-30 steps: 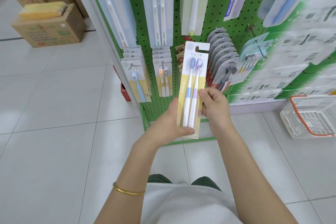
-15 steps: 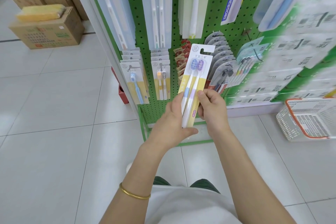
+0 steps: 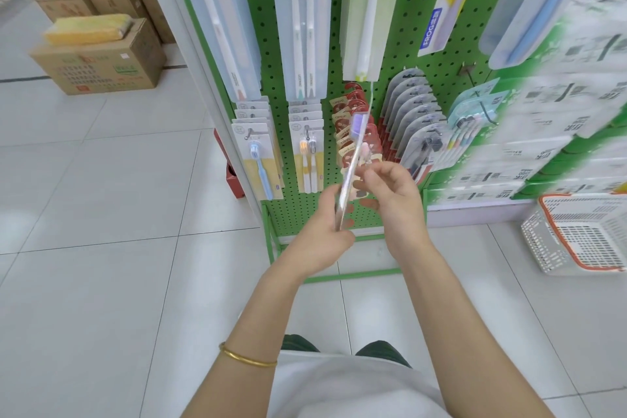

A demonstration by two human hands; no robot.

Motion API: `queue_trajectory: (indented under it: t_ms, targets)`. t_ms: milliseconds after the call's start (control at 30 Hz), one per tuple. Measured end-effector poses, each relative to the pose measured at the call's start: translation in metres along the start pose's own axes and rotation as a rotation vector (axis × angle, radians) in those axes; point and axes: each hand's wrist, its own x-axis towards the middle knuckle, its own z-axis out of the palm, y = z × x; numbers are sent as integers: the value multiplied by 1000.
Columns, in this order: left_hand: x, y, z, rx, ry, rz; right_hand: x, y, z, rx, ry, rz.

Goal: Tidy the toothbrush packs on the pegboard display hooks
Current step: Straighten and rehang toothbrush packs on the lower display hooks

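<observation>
A two-brush toothbrush pack (image 3: 353,159) is turned edge-on to me in front of the green pegboard (image 3: 403,54). My left hand (image 3: 325,231) grips its lower end from the left. My right hand (image 3: 393,190) pinches the pack's middle from the right with thumb and fingers. Behind the pack hang rows of packs on hooks: a blue single-brush stack (image 3: 258,159), a two-brush stack (image 3: 307,153), red-carded packs (image 3: 346,112) and grey-carded packs (image 3: 414,112). The held pack hides part of the red ones.
Long toothbrush packs (image 3: 300,20) hang across the upper pegboard. A white and orange basket (image 3: 576,234) stands on the floor at right. Cardboard boxes (image 3: 101,58) sit on the tiled floor at far left. An empty hook (image 3: 475,78) sticks out right of centre.
The pack has rotated from facing me to edge-on, tilting right at the top. My right hand slid round from its edge to a pinch at its middle.
</observation>
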Motion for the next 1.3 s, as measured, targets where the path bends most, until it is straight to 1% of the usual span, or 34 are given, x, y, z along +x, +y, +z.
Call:
queue_trajectory:
  t_ms: [100, 167, 267, 467, 633, 867, 1133, 1200, 1300]
  targets:
    - [-1, 1, -1, -29, -4, -15, 6, 3, -1, -14, 57, -3]
    - [-1, -1, -1, -87, -12, -35, 10, 2, -2, -15, 48, 13]
    - [2, -5, 0, -187, 17, -94, 11, 2, -2, -19, -26, 1]
    - [13, -7, -7, -163, 136, -138, 14, 0, -4, 69, -160, 17]
    - [24, 6, -16, -226, 208, -79, 15, -1, -10, 54, -269, 17]
    - [44, 23, -33, -258, 358, 46, 20, -1, -15, 4, -350, 41]
    - [52, 30, -37, -389, 499, 81, 24, 1, -17, -18, -424, 76]
    - [52, 29, -38, -406, 506, 82, 25, 4, -17, -28, -446, 83]
    - [52, 26, -39, -439, 467, 92, 26, 12, -15, 3, -486, 118]
